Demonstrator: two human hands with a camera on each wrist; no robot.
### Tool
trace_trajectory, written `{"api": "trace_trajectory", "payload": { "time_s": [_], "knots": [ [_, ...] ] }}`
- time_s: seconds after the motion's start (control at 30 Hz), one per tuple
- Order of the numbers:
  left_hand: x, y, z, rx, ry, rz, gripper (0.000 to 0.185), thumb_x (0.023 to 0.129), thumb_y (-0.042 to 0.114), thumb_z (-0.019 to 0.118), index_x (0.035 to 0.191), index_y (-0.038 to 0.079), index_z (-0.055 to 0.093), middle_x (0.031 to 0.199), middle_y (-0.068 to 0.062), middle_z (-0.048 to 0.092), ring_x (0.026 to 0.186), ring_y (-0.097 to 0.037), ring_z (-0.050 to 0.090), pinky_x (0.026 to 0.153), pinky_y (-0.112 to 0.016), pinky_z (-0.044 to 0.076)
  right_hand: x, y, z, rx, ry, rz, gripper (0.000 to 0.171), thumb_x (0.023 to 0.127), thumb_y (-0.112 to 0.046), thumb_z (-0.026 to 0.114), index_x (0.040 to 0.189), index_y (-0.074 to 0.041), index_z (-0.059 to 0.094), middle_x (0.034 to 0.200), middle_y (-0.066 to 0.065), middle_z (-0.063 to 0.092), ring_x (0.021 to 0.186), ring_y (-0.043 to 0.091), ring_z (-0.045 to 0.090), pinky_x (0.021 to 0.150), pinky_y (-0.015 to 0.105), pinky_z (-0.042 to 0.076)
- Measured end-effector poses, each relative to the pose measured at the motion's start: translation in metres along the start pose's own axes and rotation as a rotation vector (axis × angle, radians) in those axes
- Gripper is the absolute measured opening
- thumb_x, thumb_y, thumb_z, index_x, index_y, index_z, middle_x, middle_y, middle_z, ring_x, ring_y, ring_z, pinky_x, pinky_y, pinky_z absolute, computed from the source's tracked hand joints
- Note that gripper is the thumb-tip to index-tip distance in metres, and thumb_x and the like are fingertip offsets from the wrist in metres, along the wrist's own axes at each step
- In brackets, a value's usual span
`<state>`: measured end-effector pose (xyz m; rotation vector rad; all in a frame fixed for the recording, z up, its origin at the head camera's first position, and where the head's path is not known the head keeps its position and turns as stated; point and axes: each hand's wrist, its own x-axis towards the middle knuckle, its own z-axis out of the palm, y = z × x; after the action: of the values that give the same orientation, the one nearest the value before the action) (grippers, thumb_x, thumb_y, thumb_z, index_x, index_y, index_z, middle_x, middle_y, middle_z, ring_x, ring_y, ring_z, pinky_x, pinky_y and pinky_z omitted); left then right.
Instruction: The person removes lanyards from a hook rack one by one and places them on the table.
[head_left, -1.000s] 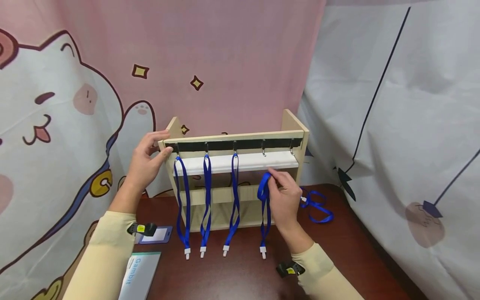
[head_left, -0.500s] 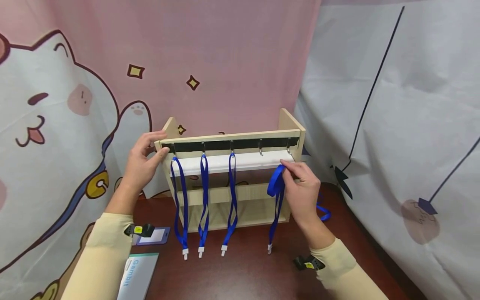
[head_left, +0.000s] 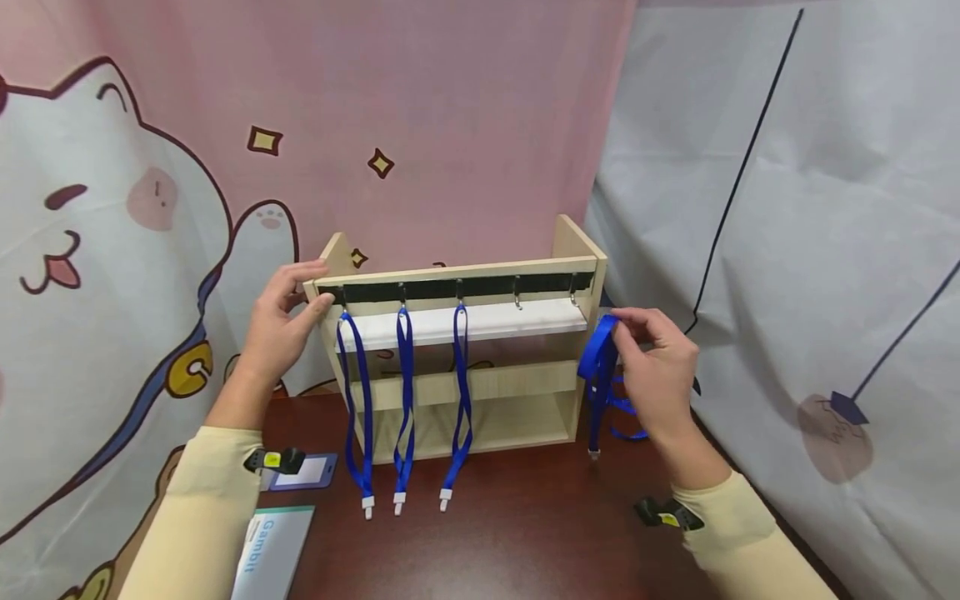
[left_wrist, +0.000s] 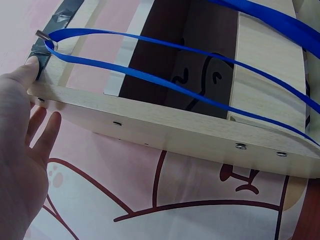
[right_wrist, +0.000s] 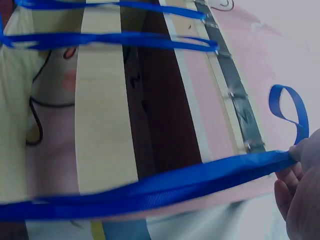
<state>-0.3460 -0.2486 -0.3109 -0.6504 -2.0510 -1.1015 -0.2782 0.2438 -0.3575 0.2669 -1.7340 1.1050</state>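
Note:
My left hand (head_left: 280,321) holds the upper left corner of a small wooden shelf (head_left: 468,387), its thumb on the front by the black strip (head_left: 487,288) and its other fingers at the side panel. Past the shelf's right side, my right hand (head_left: 660,362) pinches a blue lanyard (right_wrist: 150,186) between thumb and fingertips. A loop of it curls above the fingertips in the right wrist view, and the rest hangs down. Along the strip, three blue lanyards hang from the left hooks, white clips at their lower ends. The two right hooks (head_left: 517,296) carry nothing.
Behind the held lanyard, another blue lanyard (head_left: 628,433) lies on the dark red table (head_left: 510,525). At the left lie a blue-edged badge holder (head_left: 306,472) and a white box marked Gambit (head_left: 272,554). Printed cloth backs the table.
My right hand has moved right with the lanyard, from in front of the shelf to beyond its right side. My left hand keeps its hold on the shelf corner.

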Motion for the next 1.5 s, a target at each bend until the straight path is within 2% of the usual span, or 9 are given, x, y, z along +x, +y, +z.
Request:
{"api": "trace_trajectory", "payload": {
  "time_s": [0.23,0.43,0.57,0.73,0.9,1.0,1.13,1.3,1.5],
  "knots": [
    [0.001,0.001,-0.004,-0.016,-0.017,-0.005,0.039,0.104,-0.001,0.075,0.143,0.004,0.070,0.155,-0.010,0.061,0.137,-0.007,0.054,0.105,-0.018,0.048,0.014,-0.017,-0.025,-0.008,-0.003,-0.065,0.014,0.098,0.012,0.072,0.103,0.005,0.083,0.084,0.015,0.073,0.072,0.002,0.058,0.067,0.014,0.043],
    [-0.001,0.003,-0.004,-0.021,-0.024,-0.024,0.038,0.105,0.002,0.074,0.143,0.004,0.070,0.156,-0.007,0.060,0.138,-0.008,0.053,0.106,-0.019,0.048,0.021,-0.003,-0.045,-0.042,-0.020,-0.058,0.014,0.098,0.011,0.073,0.104,0.004,0.084,0.090,0.017,0.075,0.075,0.000,0.060,0.066,0.016,0.041],
    [-0.001,0.003,-0.004,-0.023,-0.024,-0.024,0.037,0.106,0.002,0.074,0.142,0.004,0.070,0.156,-0.006,0.060,0.138,-0.008,0.054,0.106,-0.019,0.049,0.024,0.004,-0.055,-0.050,-0.019,-0.012,0.014,0.098,0.009,0.073,0.105,0.004,0.084,0.094,0.019,0.077,0.075,-0.001,0.061,0.066,0.016,0.042],
    [0.000,0.003,-0.004,-0.024,-0.023,-0.017,0.037,0.105,0.001,0.075,0.142,0.003,0.070,0.155,-0.007,0.061,0.137,-0.008,0.054,0.106,-0.019,0.049,0.026,0.016,-0.064,-0.065,-0.003,0.072,0.014,0.100,0.006,0.073,0.108,0.003,0.084,0.095,0.009,0.078,0.075,-0.002,0.062,0.065,0.013,0.045],
    [0.000,0.002,-0.003,-0.019,-0.025,-0.019,0.039,0.104,0.000,0.075,0.142,0.004,0.071,0.154,-0.008,0.061,0.137,-0.007,0.053,0.105,-0.018,0.048,0.030,0.039,-0.075,-0.160,0.031,0.084,0.013,0.103,0.001,0.073,0.110,0.000,0.084,0.095,-0.004,0.075,0.076,-0.003,0.061,0.068,0.012,0.045],
    [0.000,0.001,-0.003,-0.022,-0.023,-0.020,0.039,0.104,-0.001,0.075,0.142,0.004,0.071,0.155,-0.009,0.061,0.137,-0.007,0.053,0.105,-0.018,0.048,0.034,0.049,-0.082,-0.205,0.048,0.095,0.014,0.103,-0.001,0.074,0.111,-0.002,0.085,0.096,-0.003,0.076,0.077,-0.002,0.060,0.069,0.012,0.044],
    [0.000,0.000,-0.005,-0.021,-0.017,-0.018,0.039,0.104,-0.001,0.075,0.142,0.004,0.071,0.155,-0.009,0.060,0.137,-0.007,0.052,0.104,-0.019,0.048,0.040,0.058,-0.089,-0.235,0.058,0.113,0.015,0.103,-0.002,0.074,0.112,-0.002,0.085,0.099,0.004,0.077,0.078,-0.002,0.060,0.070,0.011,0.044],
    [0.002,0.001,-0.006,-0.020,-0.014,-0.010,0.039,0.104,0.000,0.076,0.142,0.005,0.071,0.155,-0.008,0.061,0.138,-0.008,0.053,0.105,-0.020,0.049,0.043,0.064,-0.094,-0.258,0.053,0.147,0.016,0.105,-0.004,0.072,0.114,-0.002,0.085,0.101,0.004,0.076,0.078,-0.002,0.060,0.071,0.009,0.045],
    [0.000,0.002,-0.005,-0.019,-0.021,-0.015,0.039,0.104,0.000,0.075,0.142,0.004,0.070,0.155,-0.010,0.061,0.138,-0.007,0.052,0.104,-0.018,0.048,0.039,0.068,-0.098,-0.257,0.037,0.186,0.015,0.105,-0.003,0.073,0.113,0.000,0.084,0.091,-0.019,0.069,0.076,-0.002,0.060,0.069,0.009,0.045]
  ]
}}
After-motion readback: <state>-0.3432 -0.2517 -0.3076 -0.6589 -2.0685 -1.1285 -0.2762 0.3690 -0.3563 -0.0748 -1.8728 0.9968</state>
